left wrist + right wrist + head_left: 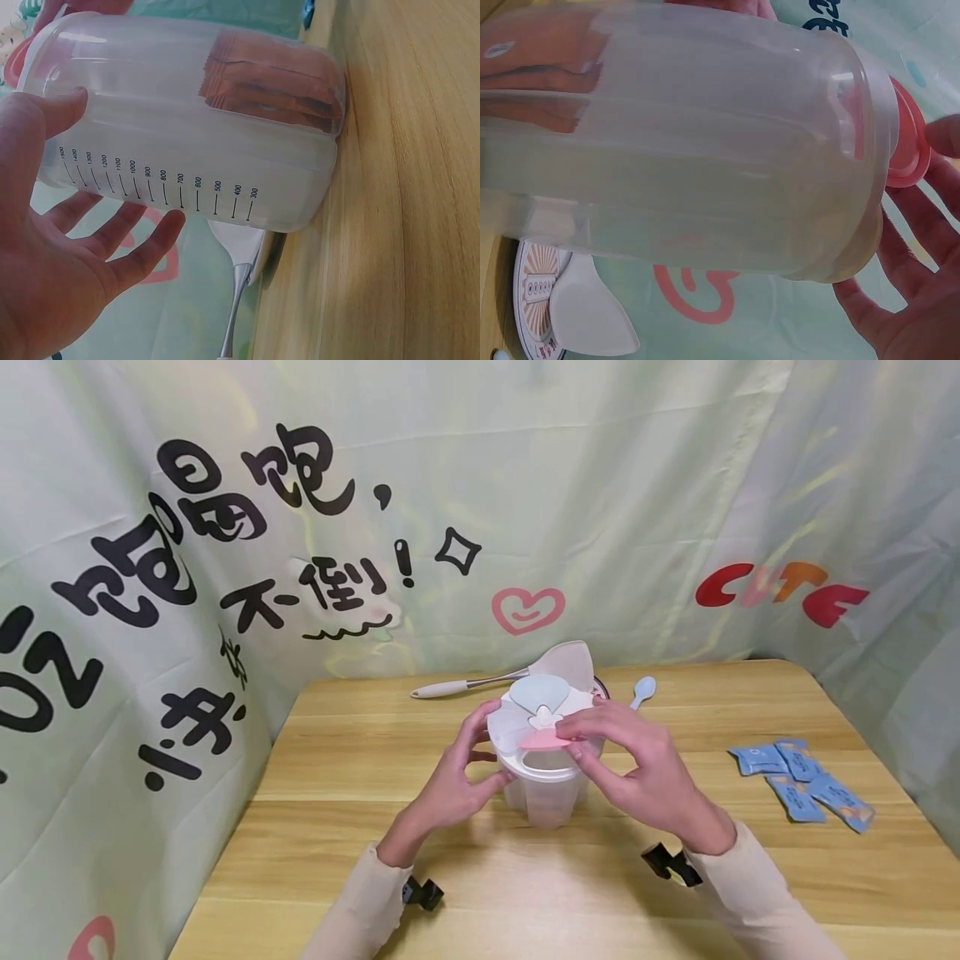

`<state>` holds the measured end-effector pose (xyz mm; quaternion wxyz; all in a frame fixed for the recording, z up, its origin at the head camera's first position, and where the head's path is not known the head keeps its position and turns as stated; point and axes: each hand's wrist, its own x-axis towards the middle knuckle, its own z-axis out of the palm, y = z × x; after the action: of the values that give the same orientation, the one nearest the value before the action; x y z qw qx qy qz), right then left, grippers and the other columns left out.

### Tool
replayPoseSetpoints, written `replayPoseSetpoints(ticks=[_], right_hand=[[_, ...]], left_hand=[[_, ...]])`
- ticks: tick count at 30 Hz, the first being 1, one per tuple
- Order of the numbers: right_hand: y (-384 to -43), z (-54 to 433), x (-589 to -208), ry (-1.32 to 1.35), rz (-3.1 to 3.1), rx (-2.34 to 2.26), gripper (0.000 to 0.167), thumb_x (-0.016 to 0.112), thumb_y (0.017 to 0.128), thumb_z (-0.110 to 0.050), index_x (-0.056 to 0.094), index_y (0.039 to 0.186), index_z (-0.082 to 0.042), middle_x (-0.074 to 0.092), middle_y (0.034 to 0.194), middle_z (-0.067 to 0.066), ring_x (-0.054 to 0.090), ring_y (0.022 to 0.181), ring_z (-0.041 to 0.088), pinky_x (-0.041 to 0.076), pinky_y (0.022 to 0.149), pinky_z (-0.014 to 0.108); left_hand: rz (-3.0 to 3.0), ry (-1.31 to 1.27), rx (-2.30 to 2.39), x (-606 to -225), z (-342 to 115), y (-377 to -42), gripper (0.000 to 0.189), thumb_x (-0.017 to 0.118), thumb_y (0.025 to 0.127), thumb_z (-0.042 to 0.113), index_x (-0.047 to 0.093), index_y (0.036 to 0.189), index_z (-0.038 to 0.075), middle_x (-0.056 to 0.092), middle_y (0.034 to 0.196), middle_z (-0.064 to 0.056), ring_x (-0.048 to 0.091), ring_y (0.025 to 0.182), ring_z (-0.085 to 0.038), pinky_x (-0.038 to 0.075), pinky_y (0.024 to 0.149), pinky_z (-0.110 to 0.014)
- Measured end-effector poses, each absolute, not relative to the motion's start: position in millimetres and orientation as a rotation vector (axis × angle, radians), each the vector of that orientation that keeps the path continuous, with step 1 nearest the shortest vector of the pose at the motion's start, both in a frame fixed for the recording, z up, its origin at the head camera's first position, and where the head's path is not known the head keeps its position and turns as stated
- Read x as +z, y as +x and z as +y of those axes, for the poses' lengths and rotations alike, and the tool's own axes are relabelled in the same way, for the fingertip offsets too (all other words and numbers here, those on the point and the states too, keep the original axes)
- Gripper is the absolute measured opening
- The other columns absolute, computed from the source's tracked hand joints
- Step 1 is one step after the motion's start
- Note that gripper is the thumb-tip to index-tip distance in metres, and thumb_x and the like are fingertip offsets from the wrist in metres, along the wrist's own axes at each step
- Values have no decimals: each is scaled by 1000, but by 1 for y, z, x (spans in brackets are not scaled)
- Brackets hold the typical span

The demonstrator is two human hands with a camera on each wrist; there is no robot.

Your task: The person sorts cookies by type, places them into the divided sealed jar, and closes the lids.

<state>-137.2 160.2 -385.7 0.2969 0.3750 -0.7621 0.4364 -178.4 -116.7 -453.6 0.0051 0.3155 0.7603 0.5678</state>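
Observation:
A translucent plastic storage canister with a several-part flap lid stands upright on the table. My left hand grips its upper side, thumb toward the front and fingers around the far side. My right hand pinches the pink lid flap, which is raised above an opening at the front. A pale blue flap lies at the back of the lid. Orange-brown packets rest at the bottom of one compartment in the left wrist view. Volume marks run up the canister's side.
Behind the canister lies a spatula with a pale blade, partly over a round patterned plate. A small light-blue spoon is at the back. Several blue packets lie on the wooden table at right.

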Motion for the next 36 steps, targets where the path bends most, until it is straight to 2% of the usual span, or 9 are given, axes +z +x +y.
replayPoseSetpoints(ticks=[5,7,9,12,24,30,36], right_hand=[[-131,160,-392,1006,-2092,1119,23,84,94,-12,82,117,-14,82,119,5,73,121,20,32,137,35],[-130,159,-394,1014,-2101,1106,20,82,98,-21,82,117,-16,81,121,5,72,122,20,30,138,37],[-130,158,-396,1023,-2098,1096,23,78,103,-33,82,118,-16,79,123,5,71,122,20,28,139,39],[-129,156,-399,1025,-2088,1091,29,73,105,-42,82,118,-17,78,124,5,69,123,20,26,140,40],[-132,149,-404,1041,-1996,988,30,65,110,-41,80,114,-16,77,124,8,66,122,27,23,141,45],[-135,147,-408,1052,-1941,969,30,64,110,-38,81,111,-12,78,119,11,66,119,29,26,139,47],[-137,152,-407,1114,-1939,987,33,68,108,-41,81,116,-11,77,123,13,66,124,28,26,140,46]], left_hand=[[2382,997,1781,-454,-117,-179,94,79,96,3,28,170,31,49,166,-6,61,139,-33,63,104,-44],[2381,1006,1784,-454,-117,-179,94,79,97,3,28,170,31,49,166,-6,61,138,-33,64,104,-43],[2382,1016,1785,-454,-117,-179,94,79,97,4,28,170,31,50,166,-7,61,139,-34,64,104,-44],[2385,1010,1781,-454,-116,-179,94,79,97,4,27,170,32,50,166,-5,61,140,-33,64,104,-43],[2385,1002,1785,-454,-117,-178,95,80,96,5,27,171,31,53,162,-8,62,136,-34,64,103,-44],[2388,1014,1773,-454,-116,-179,94,80,97,5,27,171,31,50,165,-6,62,138,-34,64,103,-43],[2396,994,1780,-455,-117,-179,95,80,96,5,28,170,32,50,165,-4,62,139,-33,64,103,-42]])
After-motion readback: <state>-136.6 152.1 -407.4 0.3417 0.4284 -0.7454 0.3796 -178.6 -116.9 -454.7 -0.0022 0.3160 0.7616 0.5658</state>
